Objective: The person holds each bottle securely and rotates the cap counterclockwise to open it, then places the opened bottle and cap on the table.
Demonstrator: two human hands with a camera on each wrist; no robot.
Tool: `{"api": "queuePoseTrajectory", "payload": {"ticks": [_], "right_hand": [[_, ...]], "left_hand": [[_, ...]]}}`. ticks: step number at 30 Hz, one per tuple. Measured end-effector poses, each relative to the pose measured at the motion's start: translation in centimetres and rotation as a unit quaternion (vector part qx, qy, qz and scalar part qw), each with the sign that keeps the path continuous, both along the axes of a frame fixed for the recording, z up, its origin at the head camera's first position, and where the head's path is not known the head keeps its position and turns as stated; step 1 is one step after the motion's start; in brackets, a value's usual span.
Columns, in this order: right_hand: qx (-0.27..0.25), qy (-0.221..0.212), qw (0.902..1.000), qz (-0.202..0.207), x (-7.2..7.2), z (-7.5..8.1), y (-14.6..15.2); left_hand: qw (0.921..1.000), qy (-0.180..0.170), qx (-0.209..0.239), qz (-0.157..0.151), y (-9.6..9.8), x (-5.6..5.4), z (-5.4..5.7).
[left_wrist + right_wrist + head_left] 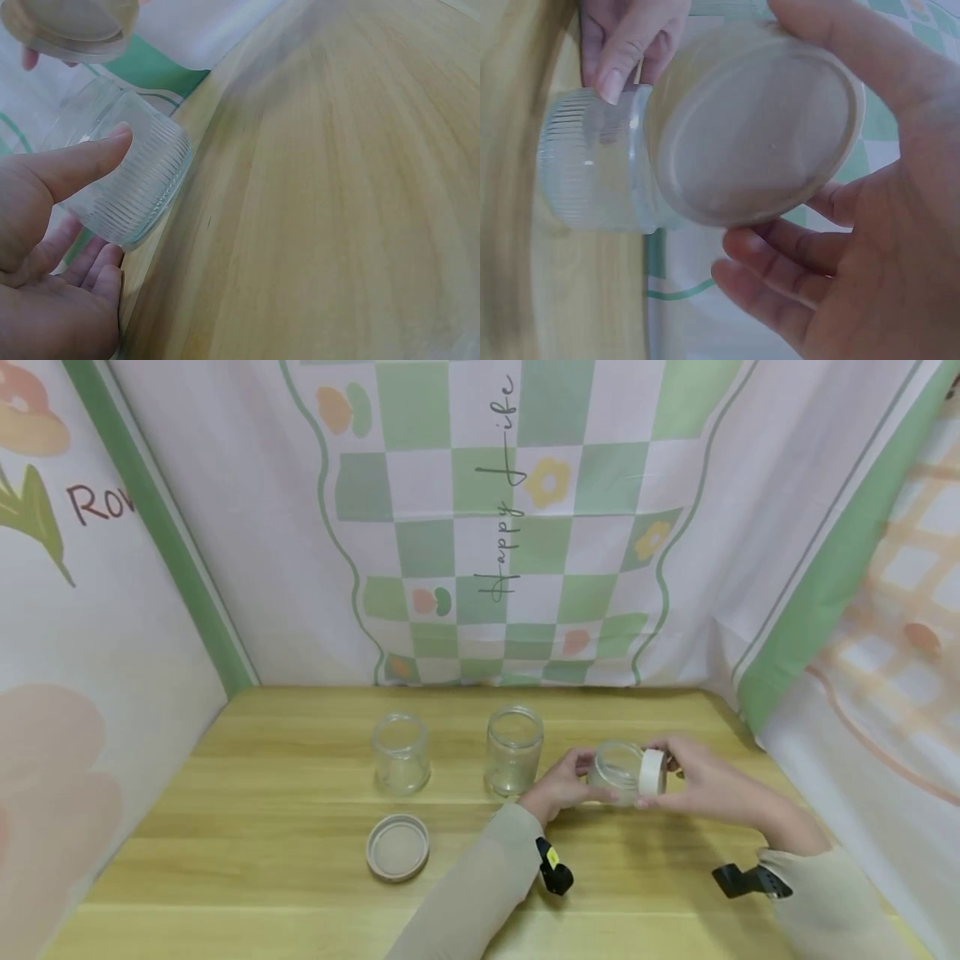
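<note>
On the right side of the table, my left hand [557, 785] grips a clear glass jar [615, 767] between thumb and fingers. Fine vertical ribs run round the jar's lower wall [142, 180]. My right hand [708, 783] holds a pale round lid [652, 773] on edge by its rim, just right of the jar's upper part. In the right wrist view the lid's flat face [761, 139] turns towards the camera and overlaps the jar's mouth. The left thumb lies along the glass.
Two more glass jars stand lidless to the left, a nearer one [514, 756] and a farther one [401, 756]. A loose lid [398, 848] lies at the front left on the wooden table [247, 827]. A checked curtain [487, 543] hangs behind the table.
</note>
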State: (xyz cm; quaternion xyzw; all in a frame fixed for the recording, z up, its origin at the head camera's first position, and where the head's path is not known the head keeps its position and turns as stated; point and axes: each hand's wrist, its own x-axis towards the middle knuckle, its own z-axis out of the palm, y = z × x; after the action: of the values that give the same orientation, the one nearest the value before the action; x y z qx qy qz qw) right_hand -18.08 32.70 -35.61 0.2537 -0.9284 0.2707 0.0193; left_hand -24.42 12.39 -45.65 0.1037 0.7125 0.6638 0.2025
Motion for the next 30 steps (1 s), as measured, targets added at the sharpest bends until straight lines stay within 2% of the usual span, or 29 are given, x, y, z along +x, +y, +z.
{"api": "queuePoseTrajectory", "payload": {"ticks": [3, 8, 12, 18, 21, 30], "right_hand": [[-0.013, -0.037, 0.9992, -0.002, 0.5, -0.4, 0.2], [-0.015, -0.064, 0.9978, 0.002, 1.3, -1.0, 0.5], [-0.015, -0.102, 0.9947, 0.004, 1.7, -1.7, 0.6], [-0.03, -0.149, 0.9877, 0.035, 2.0, -3.1, 0.7], [-0.04, -0.161, 0.9844, 0.058, 2.0, -3.8, 0.9], [-0.021, -0.173, 0.9822, 0.07, 2.0, -5.8, 1.4]], "left_hand": [[1.0, 0.003, 0.003, 0.0, 0.0, -0.1, -0.1], [0.9999, 0.006, 0.008, 0.002, 0.0, 0.0, 0.0], [1.0, 0.005, 0.003, 0.005, 0.0, 0.0, -0.1], [0.9998, 0.006, -0.01, 0.013, 0.2, 0.0, 0.0], [0.9998, 0.004, -0.013, 0.014, 0.2, -0.1, 0.1], [0.9997, 0.005, -0.02, 0.013, 0.0, 0.3, 0.3]]}}
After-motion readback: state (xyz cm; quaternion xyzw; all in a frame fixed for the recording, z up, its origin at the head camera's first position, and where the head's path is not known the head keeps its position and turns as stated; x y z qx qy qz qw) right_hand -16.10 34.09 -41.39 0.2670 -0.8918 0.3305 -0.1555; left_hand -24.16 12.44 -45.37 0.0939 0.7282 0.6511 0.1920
